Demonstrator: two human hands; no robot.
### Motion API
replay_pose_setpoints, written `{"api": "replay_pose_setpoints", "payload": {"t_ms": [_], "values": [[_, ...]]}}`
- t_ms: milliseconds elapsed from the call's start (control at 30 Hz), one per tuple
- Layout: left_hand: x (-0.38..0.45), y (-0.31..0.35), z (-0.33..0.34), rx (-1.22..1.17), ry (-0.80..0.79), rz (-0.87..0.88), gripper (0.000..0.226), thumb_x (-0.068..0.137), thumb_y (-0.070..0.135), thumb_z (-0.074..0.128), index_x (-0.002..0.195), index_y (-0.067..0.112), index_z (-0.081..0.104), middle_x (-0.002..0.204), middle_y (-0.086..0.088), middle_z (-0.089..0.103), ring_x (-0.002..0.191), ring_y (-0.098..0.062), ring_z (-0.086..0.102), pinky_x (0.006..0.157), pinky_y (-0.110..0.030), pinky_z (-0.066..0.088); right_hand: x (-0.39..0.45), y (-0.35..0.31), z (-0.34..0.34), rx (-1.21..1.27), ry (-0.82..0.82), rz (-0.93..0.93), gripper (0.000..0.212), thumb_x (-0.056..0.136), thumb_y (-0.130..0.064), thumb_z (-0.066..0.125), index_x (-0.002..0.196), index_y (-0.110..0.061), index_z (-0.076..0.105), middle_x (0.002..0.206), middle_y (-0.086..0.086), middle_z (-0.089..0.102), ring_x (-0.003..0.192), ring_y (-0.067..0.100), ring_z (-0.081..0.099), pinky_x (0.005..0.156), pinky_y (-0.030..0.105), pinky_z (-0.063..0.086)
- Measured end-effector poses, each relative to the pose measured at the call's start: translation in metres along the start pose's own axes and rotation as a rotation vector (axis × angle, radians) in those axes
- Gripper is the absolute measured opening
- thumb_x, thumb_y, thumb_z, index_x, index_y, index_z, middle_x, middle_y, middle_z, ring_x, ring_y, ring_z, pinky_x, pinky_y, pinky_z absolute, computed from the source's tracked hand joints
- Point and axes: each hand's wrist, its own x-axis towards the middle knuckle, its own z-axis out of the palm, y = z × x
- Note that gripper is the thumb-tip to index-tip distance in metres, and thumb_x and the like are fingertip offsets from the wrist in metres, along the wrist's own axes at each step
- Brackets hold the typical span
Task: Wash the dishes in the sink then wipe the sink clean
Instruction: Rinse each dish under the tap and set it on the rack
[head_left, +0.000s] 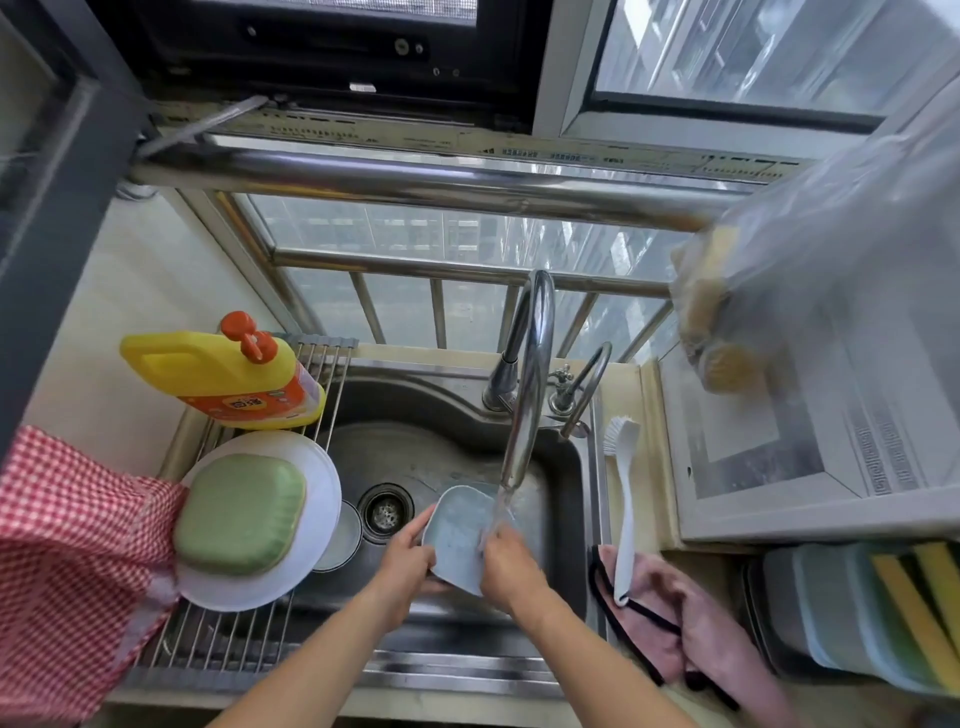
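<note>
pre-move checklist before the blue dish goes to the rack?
1. Blue dish held by both hands: left hand and right hand grip its edges. Ok.
2. Water from tap hits the dish: ok.
3. Dish free of soap: cannot tell.
4. Free space on rack: bars near the front are bare; white plate and green dish fill the middle. Ok.
5. Sink emptied: not ok, a bowl remains by the drain.

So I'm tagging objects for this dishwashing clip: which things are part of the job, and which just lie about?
In the job: blue dish, held by left hand and right hand under the tap; sink; green dish on white plate; brush; detergent bottle.

Lying about: checked cloth; pink cloth; sponges.
</note>
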Motion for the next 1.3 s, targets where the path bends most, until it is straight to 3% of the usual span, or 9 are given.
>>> {"api": "replay_pose_setpoints", "payload": {"t_ms": [200, 300, 400, 500, 600, 833, 967, 1100, 1300], "values": [[0.001, -0.007, 0.006, 0.054, -0.054, -0.001, 0.070, 0.086, -0.009, 0.036, 0.140, 0.032, 0.055, 0.099, -0.013, 0.075, 0.076, -0.030, 0.071, 0.076, -0.058, 0.060, 0.002, -0.012, -0.006, 0.149, -0.004, -0.123, 0.050, 0.090, -0.020, 0.046, 0.139, -0.025, 0.051, 0.142, 0.007, 0.040, 0.130, 0.028, 0.040, 0.114, 0.040, 0.036], [0.006, -0.002, 0.006, 0.064, 0.027, 0.015, 0.045, 0.097, 0.007, 0.040, 0.134, 0.024, 0.061, 0.089, -0.011, 0.069, 0.073, -0.022, 0.064, 0.067, -0.045, 0.062, -0.003, -0.017, -0.007, 0.270, -0.050, -0.235, 0.041, 0.092, -0.030, 0.037, 0.113, -0.019, 0.071, 0.119, 0.008, 0.067, 0.113, 0.022, 0.056, 0.102, 0.040, 0.042], [0.007, 0.007, 0.009, 0.054, 0.056, 0.018, 0.028, 0.106, 0.021, 0.043, 0.114, 0.012, 0.068, 0.091, -0.012, 0.069, 0.078, -0.024, 0.067, 0.060, -0.034, 0.059, -0.006, -0.012, -0.008, 0.369, 0.020, -0.242, 0.038, 0.102, -0.042, 0.043, 0.083, -0.016, 0.062, 0.087, 0.003, 0.065, 0.084, 0.017, 0.058, 0.081, 0.042, 0.046], [0.015, 0.004, 0.017, 0.176, 0.027, 0.006, 0.035, 0.107, 0.040, 0.037, 0.112, 0.019, 0.065, 0.104, -0.012, 0.070, 0.085, -0.026, 0.069, 0.069, -0.037, 0.061, -0.006, -0.003, -0.006, 0.444, 0.100, -0.195, 0.029, 0.097, -0.040, 0.054, 0.077, -0.020, 0.057, 0.075, -0.003, 0.062, 0.074, 0.013, 0.056, 0.072, 0.039, 0.044], [0.046, -0.028, 0.017, 0.528, 0.019, 0.198, 0.055, 0.088, 0.052, 0.038, 0.138, 0.037, 0.055, 0.129, -0.017, 0.057, 0.114, -0.033, 0.061, 0.101, -0.050, 0.051, -0.008, 0.001, -0.005, 0.605, 0.146, -0.083, 0.025, 0.090, -0.048, 0.058, 0.081, -0.027, 0.068, 0.084, 0.001, 0.072, 0.077, 0.012, 0.064, 0.076, 0.041, 0.052], [0.022, -0.019, 0.032, 0.665, -0.063, 0.317, 0.084, 0.088, 0.070, 0.024, 0.145, 0.014, 0.049, 0.149, -0.008, 0.050, 0.141, -0.021, 0.042, 0.121, -0.043, 0.027, -0.018, 0.010, 0.003, 0.589, 0.086, -0.114, 0.019, 0.095, -0.036, 0.057, 0.091, -0.024, 0.070, 0.084, -0.009, 0.073, 0.077, 0.004, 0.064, 0.077, 0.032, 0.052], [0.010, -0.014, 0.031, 0.688, -0.106, 0.298, 0.057, 0.109, 0.042, 0.026, 0.159, 0.016, 0.024, 0.165, 0.000, 0.023, 0.153, -0.014, 0.016, 0.125, -0.028, 0.008, -0.023, 0.012, 0.001, 0.584, 0.169, -0.104, 0.030, 0.096, -0.028, 0.060, 0.067, -0.027, 0.055, 0.061, -0.019, 0.057, 0.060, -0.001, 0.048, 0.060, 0.024, 0.039], [0.006, -0.025, 0.034, 0.784, -0.179, 0.372, 0.059, 0.110, 0.041, 0.022, 0.161, 0.016, 0.006, 0.167, 0.005, 0.002, 0.154, -0.008, -0.004, 0.122, -0.025, -0.004, -0.025, 0.006, -0.001, 0.577, 0.241, -0.074, 0.028, 0.098, -0.019, 0.056, 0.072, -0.028, 0.056, 0.068, -0.012, 0.060, 0.064, 0.001, 0.052, 0.061, 0.021, 0.041], [0.012, -0.011, 0.022, 0.649, -0.113, 0.320, 0.054, 0.111, 0.035, 0.025, 0.159, 0.011, 0.021, 0.164, -0.001, 0.020, 0.154, -0.014, 0.010, 0.120, -0.023, 0.003, -0.035, -0.004, 0.003, 0.549, 0.152, -0.169, 0.021, 0.095, -0.022, 0.059, 0.076, -0.032, 0.059, 0.074, -0.017, 0.064, 0.074, 0.004, 0.058, 0.075, 0.029, 0.048]]}}
